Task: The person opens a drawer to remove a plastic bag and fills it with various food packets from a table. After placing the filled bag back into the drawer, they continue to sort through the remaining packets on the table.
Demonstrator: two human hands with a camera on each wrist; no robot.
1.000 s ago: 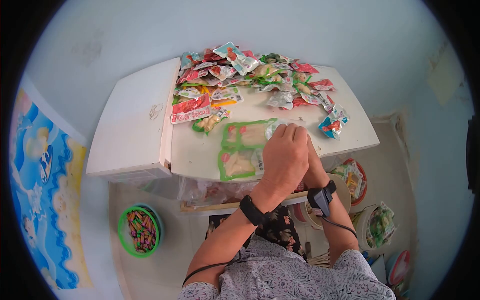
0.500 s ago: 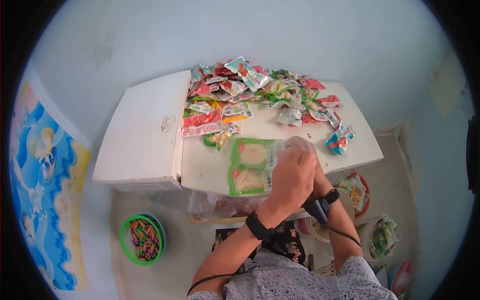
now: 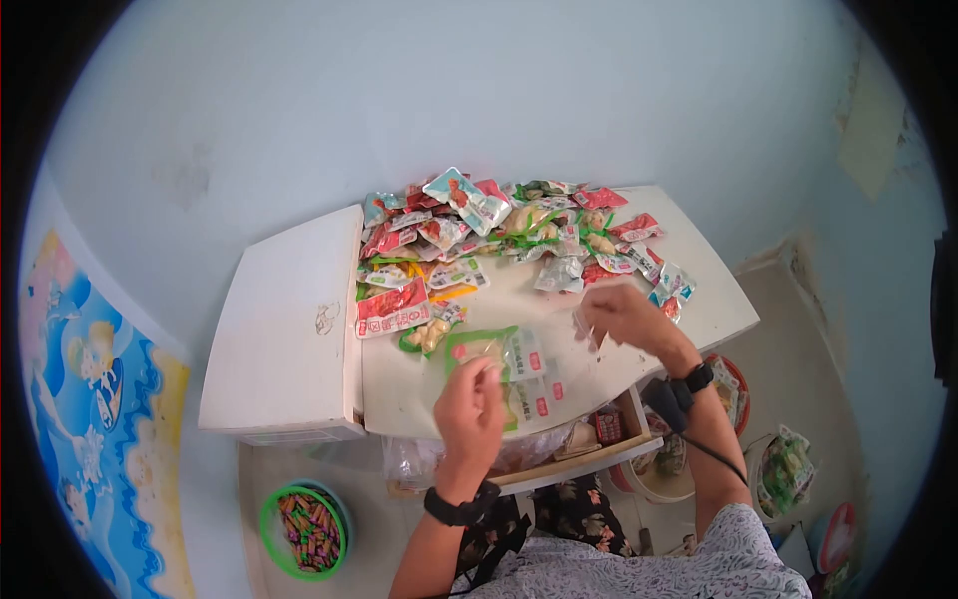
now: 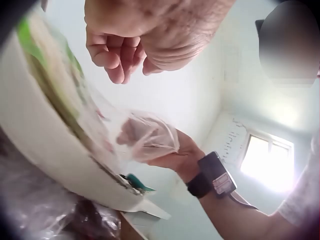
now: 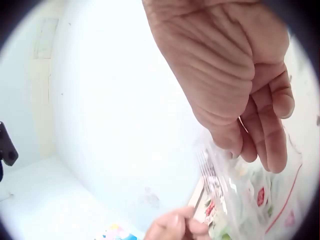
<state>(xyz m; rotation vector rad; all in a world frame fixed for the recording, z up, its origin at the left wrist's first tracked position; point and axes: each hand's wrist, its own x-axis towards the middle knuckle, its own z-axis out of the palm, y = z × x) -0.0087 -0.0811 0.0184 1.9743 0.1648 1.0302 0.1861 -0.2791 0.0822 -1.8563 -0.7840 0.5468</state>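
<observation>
My right hand (image 3: 631,317) is raised over the right part of the white table, pinching the edge of a clear plastic bag (image 5: 277,207). A red line runs across the bag in the right wrist view. In the left wrist view, its film overlaps the right hand. Two flat green-edged food packs (image 3: 479,349) with pale contents and printed lettering lie below, one beyond the other. My left hand (image 3: 469,414) hovers over their near left side, fingers loosely curled and holding nothing; it partly hides the packs in the head view.
A heap of small snack packets (image 3: 529,235) covers the back of the table (image 3: 699,250). Left of it stands a white cabinet (image 3: 274,319). An open drawer (image 3: 559,469) juts out below. On the floor are a green-rimmed basket (image 3: 267,534) of wrapped sticks and several packet-filled containers.
My hands were close together at the right end of the packs. The left has moved left and nearer me, while the right has turned outward to the right. The head view has shifted.
</observation>
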